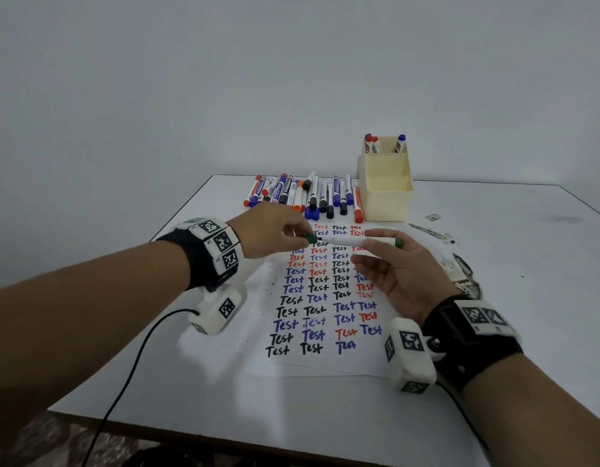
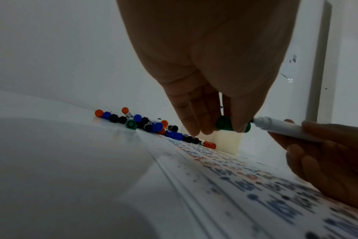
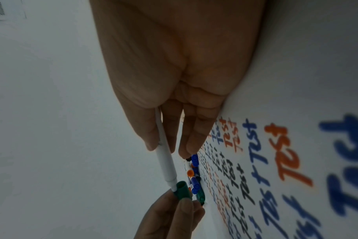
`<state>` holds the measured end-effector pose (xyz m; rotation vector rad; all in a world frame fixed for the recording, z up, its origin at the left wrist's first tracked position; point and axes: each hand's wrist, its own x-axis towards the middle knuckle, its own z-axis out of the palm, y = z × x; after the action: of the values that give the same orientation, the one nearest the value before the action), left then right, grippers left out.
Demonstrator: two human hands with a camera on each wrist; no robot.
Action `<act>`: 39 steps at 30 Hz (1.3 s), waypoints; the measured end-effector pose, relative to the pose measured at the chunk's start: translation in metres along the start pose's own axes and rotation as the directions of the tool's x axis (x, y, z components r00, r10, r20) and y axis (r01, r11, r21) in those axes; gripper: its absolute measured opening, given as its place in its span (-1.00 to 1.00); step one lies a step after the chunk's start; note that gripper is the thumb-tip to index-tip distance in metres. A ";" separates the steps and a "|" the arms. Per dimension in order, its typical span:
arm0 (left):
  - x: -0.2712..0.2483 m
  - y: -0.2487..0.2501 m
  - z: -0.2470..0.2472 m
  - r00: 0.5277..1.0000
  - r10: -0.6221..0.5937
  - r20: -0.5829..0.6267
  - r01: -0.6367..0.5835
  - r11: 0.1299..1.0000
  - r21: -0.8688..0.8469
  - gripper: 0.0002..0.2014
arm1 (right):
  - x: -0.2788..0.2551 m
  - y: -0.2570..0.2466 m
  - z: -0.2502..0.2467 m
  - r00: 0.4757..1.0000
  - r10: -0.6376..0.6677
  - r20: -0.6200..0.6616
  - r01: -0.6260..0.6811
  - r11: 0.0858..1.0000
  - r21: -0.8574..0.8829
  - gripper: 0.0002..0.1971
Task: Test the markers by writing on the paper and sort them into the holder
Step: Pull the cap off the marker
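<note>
A green marker (image 1: 362,243) is held in the air above the paper (image 1: 325,298), lying almost flat. Its white body is pinched by the right hand (image 1: 403,278). Its green cap (image 1: 308,238) is pinched by the fingertips of the left hand (image 1: 275,230). In the wrist views the cap is seen just off the tip, with its open mouth right beside the tip.

The step in hand is judged to be the cap being taken off or put back on; which of the two cannot be told. No green word is seen on the paper, so the test is likely not yet done.

If so, the cap is to be kept in the left hand, and the tip is to be brought down to a bare spot on the paper.

More markers (image 1: 305,195) lie in a heap on the tabletop (image 1: 494,332) behind the paper. Just beside them the holder (image 1: 386,193) stands, with a few markers already in its back part.
</note>
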<state>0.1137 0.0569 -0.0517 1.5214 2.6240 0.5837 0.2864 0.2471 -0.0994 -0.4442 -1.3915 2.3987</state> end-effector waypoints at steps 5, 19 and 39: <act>-0.001 0.012 0.004 0.999 0.037 -0.024 -0.039 0.998 -0.051 -0.80 | 0.000 0.000 0.000 1.000 -0.008 -0.005 0.008 1.000 -0.006 -0.82; -0.004 0.019 0.003 0.997 0.050 -0.056 -0.052 0.998 -0.039 -0.79 | -0.001 0.000 0.000 0.999 -0.017 -0.038 0.018 1.000 0.017 -0.85; -0.003 0.041 0.017 0.996 -0.080 0.038 0.078 0.996 0.053 -0.86 | -0.004 0.002 0.003 1.000 -0.030 0.005 0.030 0.997 -0.064 -0.83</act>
<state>0.1535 0.0775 -0.0537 1.4194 2.6741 0.4779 0.2883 0.2424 -0.0989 -0.4324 -1.4700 2.3377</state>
